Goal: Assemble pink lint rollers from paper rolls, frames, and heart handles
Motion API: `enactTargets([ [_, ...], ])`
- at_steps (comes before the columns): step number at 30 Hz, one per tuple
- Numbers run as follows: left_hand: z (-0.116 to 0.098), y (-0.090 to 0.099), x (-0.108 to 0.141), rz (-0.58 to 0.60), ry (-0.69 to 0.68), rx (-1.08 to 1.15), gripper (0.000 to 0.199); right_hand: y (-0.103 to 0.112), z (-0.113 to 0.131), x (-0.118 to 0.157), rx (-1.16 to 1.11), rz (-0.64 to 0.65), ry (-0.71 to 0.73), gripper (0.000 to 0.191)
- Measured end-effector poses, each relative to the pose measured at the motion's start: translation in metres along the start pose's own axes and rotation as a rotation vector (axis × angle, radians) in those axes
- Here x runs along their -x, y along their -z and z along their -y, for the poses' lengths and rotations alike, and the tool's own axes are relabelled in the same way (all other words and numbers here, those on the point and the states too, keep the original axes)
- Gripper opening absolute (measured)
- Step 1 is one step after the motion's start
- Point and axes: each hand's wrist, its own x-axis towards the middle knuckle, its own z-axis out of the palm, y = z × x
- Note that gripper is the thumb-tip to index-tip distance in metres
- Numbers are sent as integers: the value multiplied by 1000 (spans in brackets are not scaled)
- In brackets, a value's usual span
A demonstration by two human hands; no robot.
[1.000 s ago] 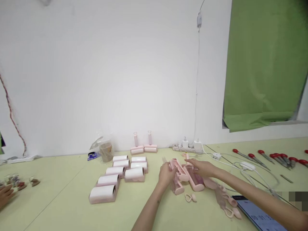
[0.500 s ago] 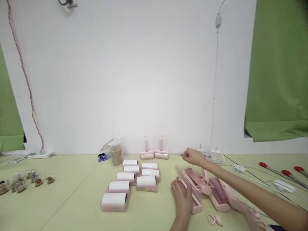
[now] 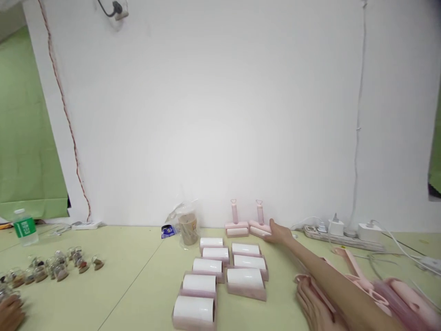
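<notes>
My right hand (image 3: pixel 279 232) reaches to the back of the table. Its fingers are closed on the right end of a pink lint roller (image 3: pixel 260 227), which sits slightly askew with its handle upright. Close beside it on the left stands a second lint roller (image 3: pixel 236 229). My left hand (image 3: pixel 314 301) is low at the right, its fingers closed over a long pink case (image 3: pixel 323 294); the thumb is hidden. More pink parts (image 3: pixel 358 271) lie to its right, partly behind my right forearm.
Several white paper rolls in pink holders (image 3: pixel 246 280) stand in two columns. A bagged tape roll (image 3: pixel 188 228), a power strip (image 3: pixel 344 239) and cables lie along the wall. Small glass domes (image 3: pixel 60 271), a bottle (image 3: pixel 25 227) and another person's hand (image 3: pixel 11 315) are at left.
My view has turned left. My right hand has moved left from near the plugs to the right-hand lint roller, which now sits at an angle. My left hand remains at the pink parts.
</notes>
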Motion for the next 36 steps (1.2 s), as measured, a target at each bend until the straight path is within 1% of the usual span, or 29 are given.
enactTargets([
  [2,-4,-6,-1,-77,35,7,78,7,-4,7,-15,7,5,27],
  [3,-8,-9,-1,-123,58,1,74,13,-7,14,-24,1,8,27],
  [5,-17,-11,1,-256,97,-8,58,28,-15,33,-50,-30,17,30],
  [7,-25,-8,9,-418,111,2,45,44,-25,61,-90,-73,42,40],
  [9,-29,2,24,-559,115,40,39,59,-36,99,-144,-98,91,51],
  [11,-29,18,46,-586,109,86,43,67,-46,143,-198,-77,152,56],
  [12,-29,28,58,-555,83,104,47,68,-51,165,-218,-44,183,57],
  [14,-28,47,83,-433,15,134,62,61,-56,208,-242,11,247,55],
  [16,-29,61,103,-218,-2,125,76,45,-58,241,-276,80,375,47],
  [18,-34,68,116,-8,34,116,76,27,-57,261,-321,95,441,44],
  [19,-37,69,119,58,55,116,74,19,-57,266,-332,76,446,46],
  [20,-40,69,121,94,68,117,71,13,-55,267,-330,48,433,52],
  [22,-46,67,122,106,74,107,68,7,-50,264,-308,-39,389,65],
  [23,-48,66,122,92,73,89,68,7,-47,260,-309,-80,372,66],
  [24,-49,66,122,82,69,64,69,10,-42,256,-330,-104,355,59],
  [26,-49,68,120,76,58,15,67,18,-30,249,-409,-110,333,31],
  [27,-47,71,119,69,50,-7,65,24,-24,246,-463,-102,326,21],
  [28,-44,75,117,55,43,-31,62,31,-20,245,-537,-102,311,19],
  [29,-40,80,116,36,39,-57,59,37,-18,244,-630,-118,283,20],
  [31,-34,93,112,6,53,-104,53,50,-21,245,-842,-220,208,26],
  [32,-33,100,111,-16,57,-122,54,55,-25,247,-938,-299,168,29],
  [33,-34,105,109,-69,42,-131,59,57,-31,249,-997,-385,141,30],
  [35,-43,113,108,-248,-44,-80,71,56,-41,257,-977,-515,176,27],
  [36,-50,114,109,-343,-93,-2,73,51,-44,261,-929,-542,228,25],
])
